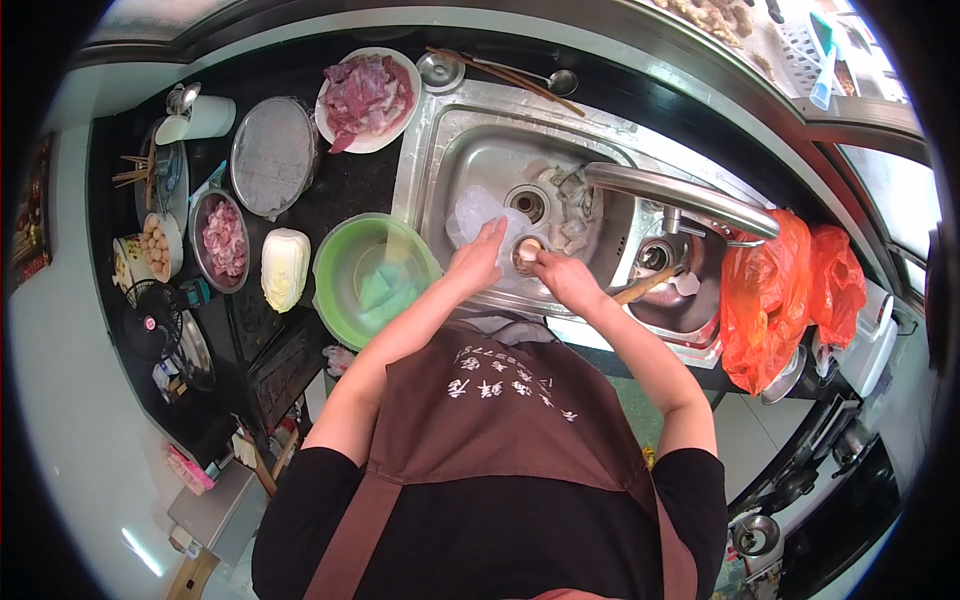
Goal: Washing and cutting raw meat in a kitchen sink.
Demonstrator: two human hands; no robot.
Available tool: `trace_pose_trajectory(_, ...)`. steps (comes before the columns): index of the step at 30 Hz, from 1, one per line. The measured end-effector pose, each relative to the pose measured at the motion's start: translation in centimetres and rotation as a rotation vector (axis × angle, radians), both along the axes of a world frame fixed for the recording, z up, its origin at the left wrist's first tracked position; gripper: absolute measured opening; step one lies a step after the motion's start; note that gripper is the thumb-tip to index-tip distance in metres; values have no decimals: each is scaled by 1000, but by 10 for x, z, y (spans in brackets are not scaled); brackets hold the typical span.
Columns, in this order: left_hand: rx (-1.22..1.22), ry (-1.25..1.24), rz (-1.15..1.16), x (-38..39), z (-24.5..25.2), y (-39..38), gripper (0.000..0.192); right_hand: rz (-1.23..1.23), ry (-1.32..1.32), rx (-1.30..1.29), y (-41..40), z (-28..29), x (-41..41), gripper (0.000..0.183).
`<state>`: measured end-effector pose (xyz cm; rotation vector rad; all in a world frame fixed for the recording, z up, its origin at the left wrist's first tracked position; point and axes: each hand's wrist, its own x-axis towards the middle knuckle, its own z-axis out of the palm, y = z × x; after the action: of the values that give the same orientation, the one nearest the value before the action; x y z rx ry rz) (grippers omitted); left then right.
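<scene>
Inside the stainless steel sink [469,142], my right hand [568,281] grips a small round piece [528,253] that looks like a drain basket with something pale in it. My left hand [480,259] is held flat, fingers stretched out, just left of that piece. Beneath the left hand lies a crumpled clear plastic bag [472,210]; whether they touch I cannot tell. Beyond my hands is the uncovered drain hole [528,204]. Greyish wet pieces [574,214], perhaps seafood or peelings, lie along the basin's right side.
A curved metal faucet [675,191] reaches over the basin. Left of the sink stand a green basin [326,262], a napa cabbage [286,262], a plate of raw meat [367,97] and a bowl of meat pieces [225,240]. Orange plastic bags [765,300] sit right of the small basin.
</scene>
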<state>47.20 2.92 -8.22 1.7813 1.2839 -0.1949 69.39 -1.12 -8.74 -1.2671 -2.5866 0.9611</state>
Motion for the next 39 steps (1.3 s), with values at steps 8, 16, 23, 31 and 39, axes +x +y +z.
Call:
trace_pose_trajectory(8, -103, -378, 11, 24, 3, -17, 90, -1123, 762, -1115, -3, -116, -53, 20)
trace_pose_trajectory(16, 55, -465, 131, 20, 39, -15, 78, -1079, 296, -1105, 5, -84, 6, 23)
trace_pose_trajectory(23, 121, 154, -18, 6, 19, -5, 72, -1312, 593, -1652, 8, -123, -23, 16)
trace_pose_trajectory(31, 176, 125, 17, 4, 8, -3, 68, -1390, 1176, -1923, 8, -137, -28, 13)
trace_pose_trajectory(39, 119, 167, -39, 7, 6, 4, 65, -1281, 385, -1383, -14, -119, -34, 24)
